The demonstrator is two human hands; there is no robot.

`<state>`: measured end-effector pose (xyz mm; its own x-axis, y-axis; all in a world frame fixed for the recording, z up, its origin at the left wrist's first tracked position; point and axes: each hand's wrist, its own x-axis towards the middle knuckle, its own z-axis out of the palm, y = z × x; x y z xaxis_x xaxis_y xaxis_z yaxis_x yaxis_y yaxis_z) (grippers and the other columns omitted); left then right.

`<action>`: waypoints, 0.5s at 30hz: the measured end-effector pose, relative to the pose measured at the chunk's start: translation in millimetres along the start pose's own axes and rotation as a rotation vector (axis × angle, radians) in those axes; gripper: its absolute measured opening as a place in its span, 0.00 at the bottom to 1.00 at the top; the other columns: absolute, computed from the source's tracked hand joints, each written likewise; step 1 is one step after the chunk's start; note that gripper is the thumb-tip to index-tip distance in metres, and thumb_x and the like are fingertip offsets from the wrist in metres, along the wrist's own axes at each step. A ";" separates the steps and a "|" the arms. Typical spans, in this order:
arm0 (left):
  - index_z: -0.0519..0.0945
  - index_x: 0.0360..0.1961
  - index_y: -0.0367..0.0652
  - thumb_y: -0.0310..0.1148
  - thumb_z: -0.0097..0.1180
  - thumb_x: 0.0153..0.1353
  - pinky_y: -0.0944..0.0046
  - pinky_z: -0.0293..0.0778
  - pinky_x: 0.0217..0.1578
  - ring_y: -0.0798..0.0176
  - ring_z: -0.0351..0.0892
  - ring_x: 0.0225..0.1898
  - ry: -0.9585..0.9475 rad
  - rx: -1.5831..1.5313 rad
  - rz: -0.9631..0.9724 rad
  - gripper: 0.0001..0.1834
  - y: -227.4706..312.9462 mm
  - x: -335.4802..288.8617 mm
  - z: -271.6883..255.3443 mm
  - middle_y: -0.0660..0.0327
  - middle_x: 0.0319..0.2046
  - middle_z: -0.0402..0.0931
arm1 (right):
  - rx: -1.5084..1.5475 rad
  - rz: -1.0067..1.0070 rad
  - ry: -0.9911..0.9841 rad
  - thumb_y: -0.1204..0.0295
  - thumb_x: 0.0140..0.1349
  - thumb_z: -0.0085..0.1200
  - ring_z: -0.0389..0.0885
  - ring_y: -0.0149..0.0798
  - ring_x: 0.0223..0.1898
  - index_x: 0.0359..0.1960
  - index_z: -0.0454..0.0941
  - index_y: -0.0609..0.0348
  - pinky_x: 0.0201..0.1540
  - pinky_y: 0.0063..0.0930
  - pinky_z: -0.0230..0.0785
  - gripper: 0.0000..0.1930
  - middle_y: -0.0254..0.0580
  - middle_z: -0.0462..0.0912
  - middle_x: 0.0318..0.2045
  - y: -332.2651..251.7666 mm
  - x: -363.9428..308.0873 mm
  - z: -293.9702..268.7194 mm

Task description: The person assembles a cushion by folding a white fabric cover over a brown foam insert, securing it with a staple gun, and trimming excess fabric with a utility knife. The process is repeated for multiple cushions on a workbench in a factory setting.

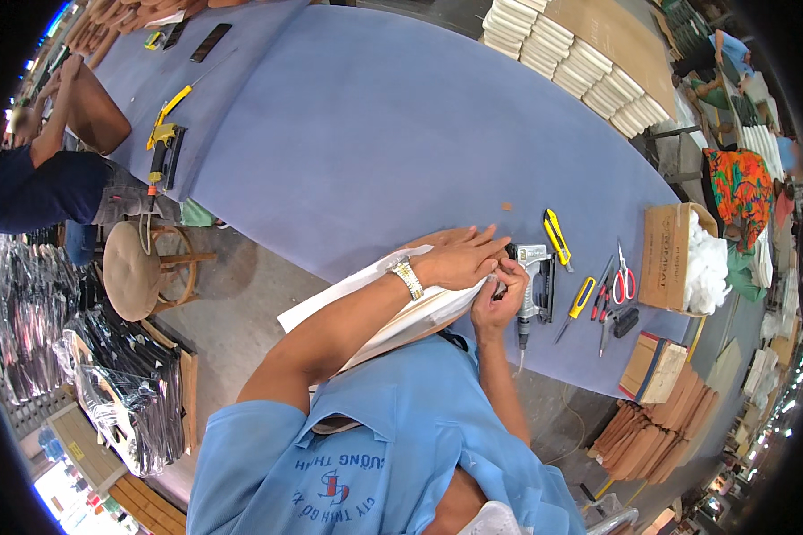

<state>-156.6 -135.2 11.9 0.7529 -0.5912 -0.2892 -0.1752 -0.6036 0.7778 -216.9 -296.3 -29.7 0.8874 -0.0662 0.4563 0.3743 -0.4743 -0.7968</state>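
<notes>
Against my front lies a long flat piece with a brown edge, covered in white cloth; its far end is hidden beneath my hands. My left hand, a watch on its wrist, lies flat across the piece with fingers stretched out. Close beside it, my right hand is closed, thumb and fingers pinching at the cloth's edge. A grey and black staple gun rests on the table just right of my right hand, hose attached. Beyond it is a yellow utility knife.
The blue-covered table holds a yellow-handled screwdriver, red-handled scissors and a cardboard box beside white stuffing. At left, a co-worker handles a brown panel near another staple gun. A round stool stands below.
</notes>
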 end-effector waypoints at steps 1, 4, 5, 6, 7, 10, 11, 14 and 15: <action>0.53 0.81 0.42 0.46 0.32 0.82 0.48 0.43 0.81 0.40 0.44 0.81 0.023 -0.014 0.036 0.33 -13.4 3.8 13.1 0.43 0.80 0.49 | 0.044 0.035 0.002 0.81 0.61 0.57 0.77 0.54 0.55 0.42 0.76 0.64 0.60 0.45 0.69 0.08 0.56 0.78 0.50 -0.2 -3.1 0.6; 0.52 0.81 0.43 0.46 0.33 0.81 0.48 0.43 0.81 0.36 0.42 0.81 0.041 -0.036 0.067 0.33 -19.5 8.1 19.3 0.43 0.80 0.48 | 0.141 0.119 -0.008 0.79 0.62 0.57 0.76 0.50 0.57 0.44 0.76 0.64 0.63 0.43 0.67 0.09 0.54 0.77 0.52 1.3 -2.0 -1.5; 0.52 0.81 0.43 0.46 0.33 0.81 0.49 0.43 0.81 0.35 0.42 0.81 0.041 -0.042 0.060 0.34 -18.9 6.4 18.1 0.43 0.81 0.47 | 0.170 0.144 -0.017 0.78 0.63 0.57 0.75 0.48 0.57 0.45 0.76 0.64 0.63 0.43 0.66 0.10 0.53 0.76 0.53 1.0 -1.9 -2.2; 0.51 0.81 0.44 0.47 0.34 0.81 0.47 0.44 0.80 0.36 0.41 0.82 0.019 -0.039 0.029 0.34 -18.0 5.4 16.9 0.44 0.81 0.46 | 0.239 0.179 -0.013 0.77 0.65 0.56 0.75 0.47 0.58 0.47 0.75 0.64 0.64 0.42 0.66 0.10 0.53 0.76 0.54 1.1 -2.5 -2.9; 0.51 0.82 0.45 0.47 0.34 0.81 0.46 0.45 0.80 0.36 0.40 0.82 -0.002 -0.033 -0.001 0.34 -8.8 1.4 6.9 0.44 0.81 0.45 | 0.310 0.212 -0.006 0.76 0.66 0.55 0.75 0.46 0.58 0.49 0.74 0.64 0.65 0.42 0.66 0.11 0.53 0.76 0.56 0.9 -2.6 -3.0; 0.49 0.83 0.50 0.49 0.35 0.81 0.40 0.48 0.79 0.37 0.39 0.82 -0.060 -0.081 -0.065 0.34 7.5 -8.1 -8.2 0.46 0.82 0.42 | 0.541 0.389 0.089 0.74 0.72 0.51 0.74 0.43 0.60 0.54 0.71 0.63 0.66 0.41 0.66 0.13 0.52 0.74 0.60 0.9 -4.3 0.6; 0.49 0.83 0.52 0.49 0.35 0.81 0.38 0.48 0.78 0.38 0.39 0.82 -0.077 -0.106 -0.083 0.35 8.6 -10.0 -10.9 0.46 0.82 0.41 | 0.622 0.460 0.134 0.74 0.73 0.49 0.74 0.42 0.60 0.56 0.70 0.63 0.66 0.40 0.66 0.13 0.52 0.73 0.62 1.6 -4.0 3.1; 0.48 0.83 0.57 0.50 0.35 0.81 0.33 0.51 0.76 0.38 0.40 0.82 -0.097 -0.066 -0.069 0.34 9.6 -9.2 -10.0 0.46 0.83 0.39 | 0.769 0.600 0.085 0.74 0.77 0.45 0.77 0.40 0.58 0.57 0.70 0.62 0.65 0.38 0.70 0.11 0.50 0.76 0.58 8.3 -4.4 -4.0; 0.48 0.83 0.57 0.50 0.36 0.80 0.33 0.51 0.76 0.38 0.40 0.82 -0.095 -0.052 -0.047 0.35 7.2 -9.9 -8.4 0.46 0.83 0.39 | 0.783 0.597 0.063 0.74 0.78 0.48 0.78 0.39 0.57 0.56 0.71 0.62 0.63 0.35 0.71 0.10 0.49 0.77 0.58 17.0 -6.4 -3.3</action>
<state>-159.9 -129.2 25.0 0.6953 -0.6124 -0.3762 -0.1061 -0.6052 0.7890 -217.1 -306.8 -44.9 0.9812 -0.1628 -0.1037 -0.0376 0.3661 -0.9298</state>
